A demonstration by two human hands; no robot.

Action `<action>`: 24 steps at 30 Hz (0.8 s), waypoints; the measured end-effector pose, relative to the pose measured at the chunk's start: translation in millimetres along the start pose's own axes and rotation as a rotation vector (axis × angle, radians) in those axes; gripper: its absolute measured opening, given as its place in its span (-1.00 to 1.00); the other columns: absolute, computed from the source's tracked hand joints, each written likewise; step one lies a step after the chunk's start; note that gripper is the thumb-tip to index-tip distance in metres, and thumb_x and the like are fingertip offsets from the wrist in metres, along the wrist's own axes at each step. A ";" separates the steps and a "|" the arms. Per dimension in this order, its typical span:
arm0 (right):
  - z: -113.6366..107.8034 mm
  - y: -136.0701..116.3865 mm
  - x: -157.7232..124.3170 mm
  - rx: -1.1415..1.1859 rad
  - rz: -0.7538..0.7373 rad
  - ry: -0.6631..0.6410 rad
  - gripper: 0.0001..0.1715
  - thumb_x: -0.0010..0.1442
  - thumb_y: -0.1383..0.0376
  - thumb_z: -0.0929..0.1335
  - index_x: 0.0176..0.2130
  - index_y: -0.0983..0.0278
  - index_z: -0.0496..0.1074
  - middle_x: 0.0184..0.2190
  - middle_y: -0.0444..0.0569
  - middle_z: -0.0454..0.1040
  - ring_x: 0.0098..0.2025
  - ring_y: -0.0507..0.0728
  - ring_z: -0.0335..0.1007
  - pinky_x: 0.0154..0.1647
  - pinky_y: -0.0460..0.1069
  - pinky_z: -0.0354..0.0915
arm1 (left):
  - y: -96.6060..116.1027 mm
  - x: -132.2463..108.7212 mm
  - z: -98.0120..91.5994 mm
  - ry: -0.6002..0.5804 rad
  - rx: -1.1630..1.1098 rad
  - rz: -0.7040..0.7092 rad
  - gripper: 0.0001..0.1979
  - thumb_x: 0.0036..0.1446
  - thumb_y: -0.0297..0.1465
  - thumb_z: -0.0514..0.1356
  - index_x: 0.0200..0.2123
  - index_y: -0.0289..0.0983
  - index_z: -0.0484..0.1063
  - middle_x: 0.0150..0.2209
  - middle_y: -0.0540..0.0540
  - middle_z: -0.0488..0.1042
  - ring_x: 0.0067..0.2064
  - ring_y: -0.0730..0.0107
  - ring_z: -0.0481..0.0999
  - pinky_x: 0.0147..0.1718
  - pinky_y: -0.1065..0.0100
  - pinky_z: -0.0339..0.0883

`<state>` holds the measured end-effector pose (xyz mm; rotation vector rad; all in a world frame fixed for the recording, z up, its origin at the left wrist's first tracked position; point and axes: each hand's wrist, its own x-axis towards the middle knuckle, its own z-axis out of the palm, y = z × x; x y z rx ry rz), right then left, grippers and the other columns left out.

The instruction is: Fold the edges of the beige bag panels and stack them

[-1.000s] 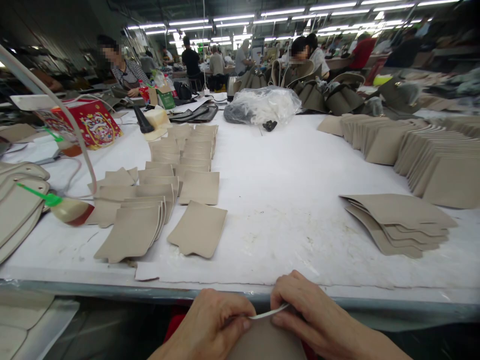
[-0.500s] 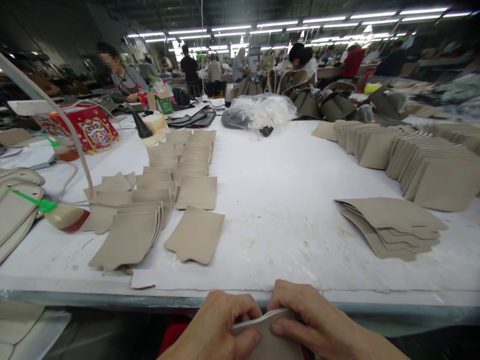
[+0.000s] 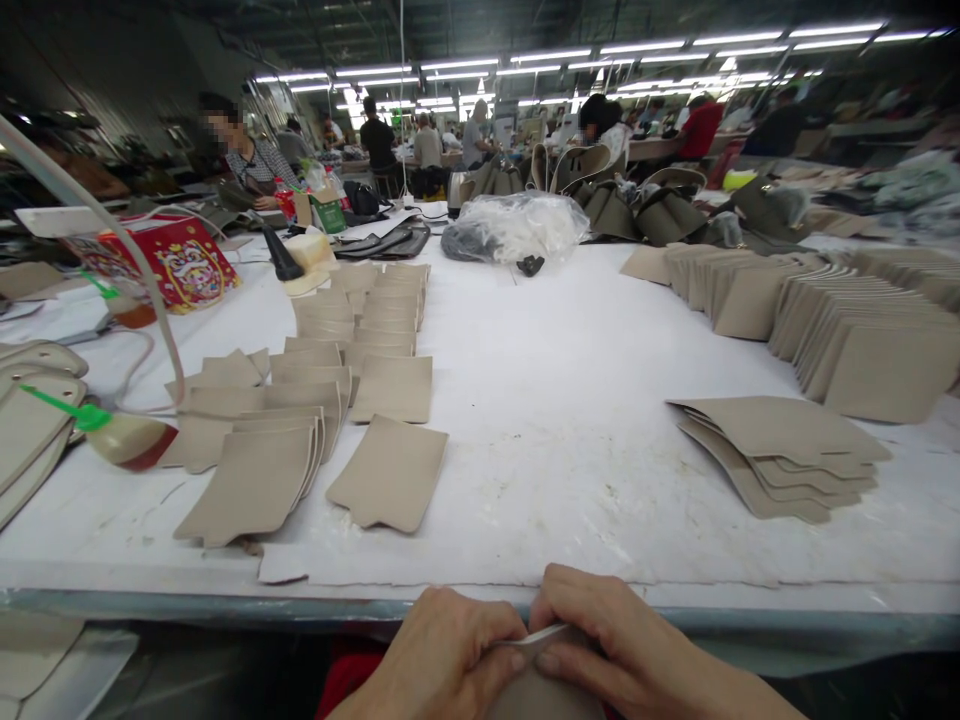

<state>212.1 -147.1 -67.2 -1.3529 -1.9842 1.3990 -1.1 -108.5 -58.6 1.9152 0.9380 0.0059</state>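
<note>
Just below the table's front edge, a beige leather-like panel (image 3: 546,692) is pinched along its top edge by both hands. My left hand (image 3: 450,650) is closed on the left part of that edge, thumb toward me. Close beside it, my right hand (image 3: 607,640) grips the right part in the same way. The panel's lower part runs out of the picture. On the table ahead lies a single loose beige panel (image 3: 390,472), with overlapping rows of like panels (image 3: 251,480) to its left. A small pile of panels (image 3: 780,450) lies at the right.
At the left lies a glue bottle (image 3: 124,435) with a green nozzle, near a hanging hose (image 3: 154,270). Fanned stacks of panels (image 3: 892,370) stand at right. Farther back are a red box (image 3: 176,260) and a clear plastic bag (image 3: 517,225). Several people sit or stand behind.
My hands have drawn closer together along the panel's top edge, and my left thumb now lies nearer the right one. The things on the table have not moved.
</note>
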 end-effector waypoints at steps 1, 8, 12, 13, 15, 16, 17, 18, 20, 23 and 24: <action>0.9 0.5 0.7 -0.018 -0.037 -0.008 -0.91 0.28 0.40 0.34 -0.28 0.22 0.42 -0.29 -0.16 0.43 -0.22 0.06 0.36 -0.20 -0.11 0.17 | -0.6 0.2 1.1 0.002 0.001 0.001 -0.72 0.21 -0.30 0.06 -0.46 -0.28 0.46 -0.55 0.06 0.20 -0.47 0.50 0.21 -0.50 0.44 -0.05; 3.4 9.9 0.9 -0.209 -0.078 -0.019 -0.75 0.39 0.24 0.29 -0.32 0.24 0.46 -0.38 -0.11 0.47 -0.28 0.09 0.39 -0.25 -0.09 0.20 | -5.2 1.2 10.3 0.049 -0.018 0.000 -0.68 0.20 -0.27 0.05 -0.45 -0.27 0.50 -0.55 0.04 0.23 -0.47 0.48 0.24 -0.47 0.45 0.00; -4.5 11.7 -4.7 -0.272 -0.045 -0.063 -0.56 0.44 0.13 0.23 -0.43 0.24 0.41 -0.52 -0.16 0.39 -0.44 0.04 0.31 -0.42 -0.12 0.14 | -10.8 0.4 11.4 0.076 -0.068 0.036 -0.67 0.19 -0.27 0.05 -0.45 -0.29 0.53 -0.57 0.05 0.20 -0.50 0.51 0.21 -0.50 0.46 -0.02; -6.5 11.7 -6.3 -0.284 -0.041 -0.064 -0.53 0.45 0.12 0.21 -0.44 0.24 0.39 -0.53 -0.17 0.38 -0.45 0.03 0.30 -0.42 -0.12 0.13 | -12.2 0.1 11.0 0.077 -0.074 0.039 -0.68 0.19 -0.28 0.05 -0.45 -0.29 0.52 -0.58 0.05 0.18 -0.50 0.51 0.20 -0.50 0.46 -0.02; -9.4 11.4 -9.0 -0.302 -0.048 -0.044 -0.50 0.46 0.09 0.18 -0.44 0.24 0.39 -0.53 -0.15 0.38 -0.45 0.04 0.31 -0.41 -0.12 0.15 | -14.0 -0.4 9.5 0.071 -0.079 0.037 -0.69 0.18 -0.31 0.06 -0.45 -0.29 0.53 -0.58 0.05 0.20 -0.50 0.51 0.21 -0.50 0.47 -0.01; -9.9 11.4 -9.8 -0.308 -0.057 -0.023 -0.47 0.46 0.07 0.16 -0.43 0.24 0.40 -0.52 -0.13 0.40 -0.45 0.05 0.32 -0.40 -0.11 0.17 | -13.8 -0.4 8.5 0.068 -0.073 0.030 -0.71 0.18 -0.32 0.06 -0.45 -0.29 0.53 -0.57 0.05 0.22 -0.49 0.51 0.22 -0.49 0.47 0.00; -9.6 11.8 -10.1 -0.310 -0.069 0.003 -0.43 0.46 0.03 0.13 -0.43 0.24 0.42 -0.52 -0.11 0.41 -0.45 0.06 0.32 -0.40 -0.11 0.20 | -12.6 -0.1 7.6 0.066 -0.056 0.020 -0.73 0.17 -0.35 0.07 -0.45 -0.28 0.53 -0.57 0.05 0.26 -0.48 0.51 0.24 -0.48 0.47 0.02; -8.6 12.5 -9.8 -0.308 -0.085 0.026 -0.38 0.45 -0.01 0.11 -0.42 0.23 0.43 -0.52 -0.09 0.42 -0.46 0.07 0.33 -0.40 -0.10 0.22 | -10.1 0.5 6.6 0.064 -0.031 0.012 -0.75 0.16 -0.38 0.09 -0.45 -0.28 0.53 -0.56 0.04 0.31 -0.47 0.50 0.25 -0.47 0.48 0.03; -4.5 15.9 -7.6 -0.289 -0.118 0.054 -0.31 0.43 -0.09 0.08 -0.45 0.22 0.45 -0.55 -0.07 0.42 -0.49 0.08 0.33 -0.42 -0.09 0.24 | -1.7 2.7 5.0 0.050 0.051 0.008 -0.80 0.14 -0.43 0.12 -0.45 -0.27 0.53 -0.54 0.03 0.40 -0.47 0.50 0.27 -0.48 0.47 0.02; 3.7 24.9 -1.9 -0.238 -0.148 0.043 -0.27 0.38 -0.15 0.09 -0.52 0.19 0.45 -0.59 -0.06 0.43 -0.53 0.09 0.34 -0.48 -0.09 0.24 | 12.2 8.6 3.2 0.006 0.191 0.032 -0.82 0.09 -0.47 0.18 -0.56 -0.28 0.44 -0.57 0.03 0.40 -0.52 0.51 0.20 -0.55 0.45 -0.06; 5.9 28.2 -0.2 -0.222 -0.138 0.039 -0.28 0.37 -0.16 0.12 -0.54 0.18 0.45 -0.60 -0.07 0.43 -0.54 0.09 0.34 -0.49 -0.08 0.24 | 14.4 10.6 2.7 0.001 0.206 0.041 -0.79 0.09 -0.47 0.19 -0.59 -0.28 0.41 -0.62 0.05 0.34 -0.54 0.52 0.18 -0.57 0.45 -0.08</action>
